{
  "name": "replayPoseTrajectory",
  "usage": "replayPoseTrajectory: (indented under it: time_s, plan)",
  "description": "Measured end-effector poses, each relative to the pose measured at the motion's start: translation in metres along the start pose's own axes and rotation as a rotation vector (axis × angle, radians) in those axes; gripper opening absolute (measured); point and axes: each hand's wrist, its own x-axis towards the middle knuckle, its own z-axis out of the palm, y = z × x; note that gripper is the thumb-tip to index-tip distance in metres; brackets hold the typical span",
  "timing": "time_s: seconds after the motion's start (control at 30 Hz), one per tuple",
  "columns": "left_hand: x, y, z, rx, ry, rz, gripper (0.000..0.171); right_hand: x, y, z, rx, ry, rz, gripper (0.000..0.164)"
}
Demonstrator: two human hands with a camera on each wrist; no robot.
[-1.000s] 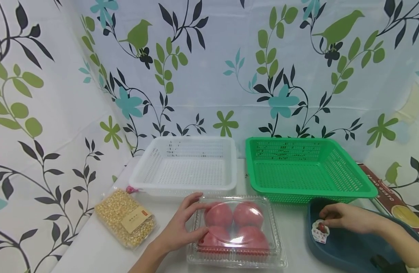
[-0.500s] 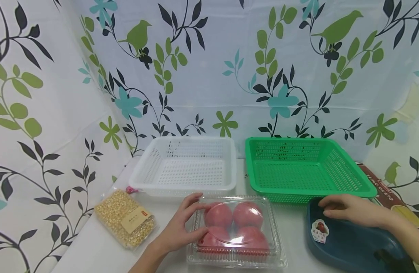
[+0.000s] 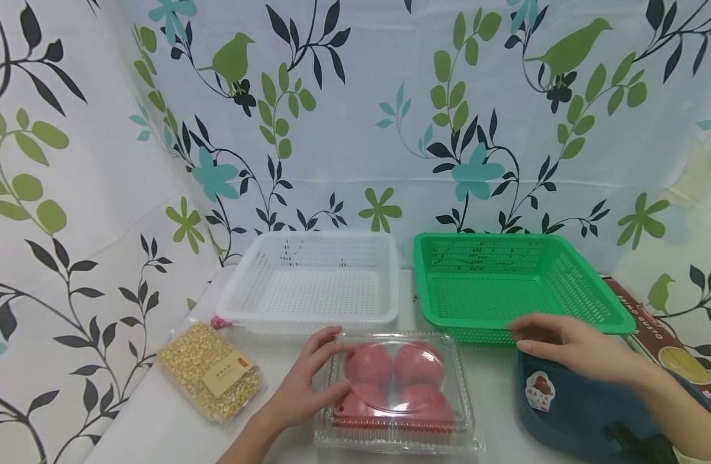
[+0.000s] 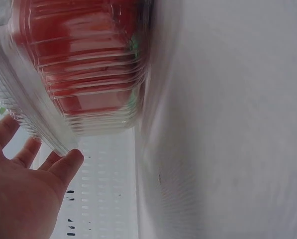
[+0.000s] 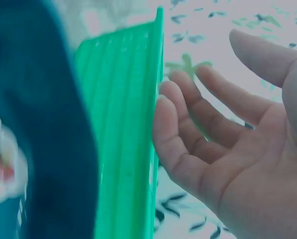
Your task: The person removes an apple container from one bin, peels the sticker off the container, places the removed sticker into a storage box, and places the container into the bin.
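- The left hand (image 3: 303, 388) lies against the left side of the clear box (image 3: 398, 443), fingers spread wide and touching the lid's edge without closing round it.
- The box sits on the near middle of the surface, directly right of those fingers; the left hand is nearer, the right well apart.
- Nearly square, it shows no clear long axis; its ribbed side faces near.
- The right hand (image 3: 576, 351) holds nothing, fingers loosely bent above the far-left rim of the blue tray (image 3: 570, 417).
- That tray's long axis runs left-right, slanting nearer at right, rounded end pointing left toward the box.
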Motion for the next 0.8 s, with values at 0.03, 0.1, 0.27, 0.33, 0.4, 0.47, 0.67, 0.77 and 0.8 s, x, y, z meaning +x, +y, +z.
replayPoseTrajectory:
  time_s: [0.03, 0.1, 0.27, 0.33, 0.4, 0.47, 0.67, 0.77, 0.8]
  plan:
    - [0.0, 0.0, 0.0, -0.017, 0.0, -0.003, 0.044, 0.002, -0.003, 0.005, 0.03, 0.014, -0.009, 0.037]
    - [0.0, -0.001, -0.001, -0.058, 0.005, -0.004, 0.046, 0.007, -0.008, 0.015, 0.089, 0.038, -0.027, 0.038]
    - [-0.001, -0.004, -0.003, -0.134, 0.03, 0.027, 0.049, 0.016, -0.012, 0.042, 0.244, 0.085, -0.014, 0.042]
    - [-0.001, -0.005, -0.002, -0.148, 0.036, 0.032, 0.049, 0.017, -0.011, 0.053, 0.296, 0.114, 0.003, 0.044]
    - [0.0, -0.006, -0.002, -0.17, 0.033, 0.014, 0.05, 0.017, -0.011, 0.063, 0.331, 0.157, 0.014, 0.045]
    - [0.0, -0.007, -0.002, -0.208, 0.036, -0.02, 0.051, 0.019, -0.011, 0.073, 0.35, 0.203, 0.02, 0.044]
    - [-0.006, -0.012, -0.005, -0.299, 0.023, -0.109, 0.058, 0.025, -0.011, 0.099, 0.347, 0.279, 0.08, 0.045]
    - [-0.008, -0.015, -0.008, -0.342, -0.004, -0.158, 0.061, 0.027, -0.013, 0.105, 0.336, 0.273, 0.134, 0.051]
    - [-0.008, -0.017, -0.008, -0.365, -0.015, -0.17, 0.062, 0.028, -0.014, 0.106, 0.343, 0.266, 0.161, 0.054]
